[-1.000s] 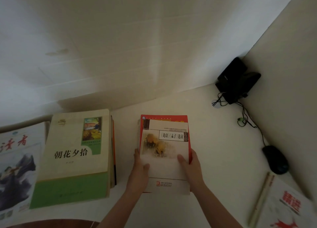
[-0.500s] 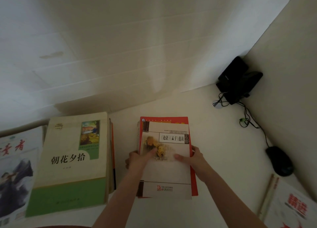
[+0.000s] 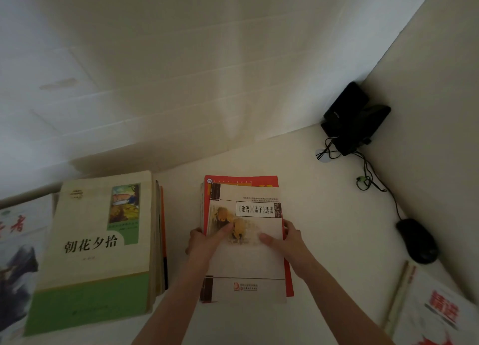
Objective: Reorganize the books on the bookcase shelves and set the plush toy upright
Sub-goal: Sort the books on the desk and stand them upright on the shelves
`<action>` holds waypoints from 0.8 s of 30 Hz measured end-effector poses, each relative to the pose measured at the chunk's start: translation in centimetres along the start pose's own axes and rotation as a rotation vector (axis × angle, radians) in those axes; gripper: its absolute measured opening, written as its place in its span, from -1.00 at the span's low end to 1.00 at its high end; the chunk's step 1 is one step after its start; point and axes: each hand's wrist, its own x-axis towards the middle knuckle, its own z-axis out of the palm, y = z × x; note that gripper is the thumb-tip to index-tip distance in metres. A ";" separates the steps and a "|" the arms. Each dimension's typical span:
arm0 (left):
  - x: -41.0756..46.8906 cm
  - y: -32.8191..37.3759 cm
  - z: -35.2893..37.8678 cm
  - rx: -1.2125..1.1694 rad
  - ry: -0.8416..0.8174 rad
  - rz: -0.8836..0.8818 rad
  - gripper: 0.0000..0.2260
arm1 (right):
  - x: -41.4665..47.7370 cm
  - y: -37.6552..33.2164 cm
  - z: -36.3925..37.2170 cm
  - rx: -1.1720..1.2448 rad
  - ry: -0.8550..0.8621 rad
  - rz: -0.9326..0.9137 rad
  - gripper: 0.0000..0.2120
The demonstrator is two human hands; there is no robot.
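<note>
Both hands are clamped on the middle stack (image 3: 246, 287). The left hand (image 3: 204, 243) is hooked round its left edge with the thumb lying on the top cover, and the right hand (image 3: 290, 243) mirrors that on the right edge. So the stack sits dead between them, neither hand nearer, and its long axis runs straight away from the person toward the back wall.

Looks like squaring-up to me. Any sideways shove would head for the green-and-cream book (image 3: 98, 241) topping the next pile, a gap to the left.

Count: two hands and four lots of books on the white shelf (image 3: 324, 215).
- the held stack, cream cover over a red book (image 3: 243, 180), more underneath I can't count
- the green pile
- a magazine (image 3: 18, 254) far left
- a red-lettered book (image 3: 435, 311) bottom right

One black mouse (image 3: 417, 241). No plush toy in view.
</note>
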 end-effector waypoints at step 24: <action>0.2 -0.3 0.0 -0.180 -0.048 -0.031 -0.25 | -1.4 -1.0 0.4 -0.186 0.095 -0.056 0.09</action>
